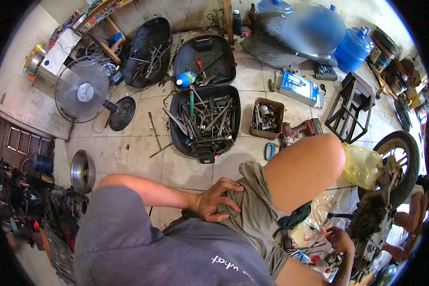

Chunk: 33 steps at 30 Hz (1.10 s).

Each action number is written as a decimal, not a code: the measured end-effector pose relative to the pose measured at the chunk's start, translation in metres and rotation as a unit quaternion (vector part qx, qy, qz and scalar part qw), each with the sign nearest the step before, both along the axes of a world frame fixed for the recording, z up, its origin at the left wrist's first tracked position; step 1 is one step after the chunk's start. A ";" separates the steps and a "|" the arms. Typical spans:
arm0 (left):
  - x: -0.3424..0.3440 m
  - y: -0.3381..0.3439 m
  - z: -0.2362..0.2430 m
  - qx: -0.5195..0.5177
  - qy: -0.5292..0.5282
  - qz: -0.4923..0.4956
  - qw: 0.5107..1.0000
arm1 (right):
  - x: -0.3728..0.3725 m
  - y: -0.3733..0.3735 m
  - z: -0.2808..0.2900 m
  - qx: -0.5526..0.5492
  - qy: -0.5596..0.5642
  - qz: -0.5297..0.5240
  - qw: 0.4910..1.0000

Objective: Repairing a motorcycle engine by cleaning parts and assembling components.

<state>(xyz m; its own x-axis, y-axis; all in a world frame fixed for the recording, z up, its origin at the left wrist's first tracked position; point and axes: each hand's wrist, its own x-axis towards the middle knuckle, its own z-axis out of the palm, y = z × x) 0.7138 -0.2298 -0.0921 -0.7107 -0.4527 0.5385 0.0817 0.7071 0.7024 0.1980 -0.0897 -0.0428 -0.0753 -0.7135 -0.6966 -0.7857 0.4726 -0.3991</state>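
Observation:
My left hand (219,199) rests on the bunched cloth of my grey-green shorts (252,207), fingers spread and holding nothing. At the lower right, my right hand (339,240) is beside the motorcycle, its fingers curled together. A small reddish thing (323,231) shows at its fingertips, too small to name. Clear plastic wrapping (321,209) and a red-capped bottle (321,263) lie near that hand among small parts and tools. Close to it stands the motorcycle's greasy frame (374,217) with its wheel (407,162); a yellowish plastic bag (362,167) hangs against it.
Ahead on the tiles, a black case (176,138) is full of wrenches, with a rusty tin (253,125) of sockets and a red cordless drill (295,132) beside it. A fan (84,93) stands left, a metal stand (352,107) right. Another person's limbs (407,221) show at far right.

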 end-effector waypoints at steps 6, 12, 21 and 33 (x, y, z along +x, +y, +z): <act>0.001 -0.001 -0.002 -0.014 0.042 0.052 0.998 | -0.039 -0.008 0.000 -0.045 0.018 -0.098 0.994; 0.018 -0.034 -0.054 0.315 -0.020 0.332 0.889 | -0.078 0.025 -0.038 -0.069 -0.059 -0.158 0.983; 0.072 -0.104 -0.135 -0.054 -0.317 0.250 0.913 | -0.096 0.084 -0.089 0.028 -0.035 -0.097 0.994; 0.063 -0.118 -0.181 -0.213 -0.369 0.271 0.863 | -0.082 0.135 -0.085 0.031 -0.059 -0.307 0.949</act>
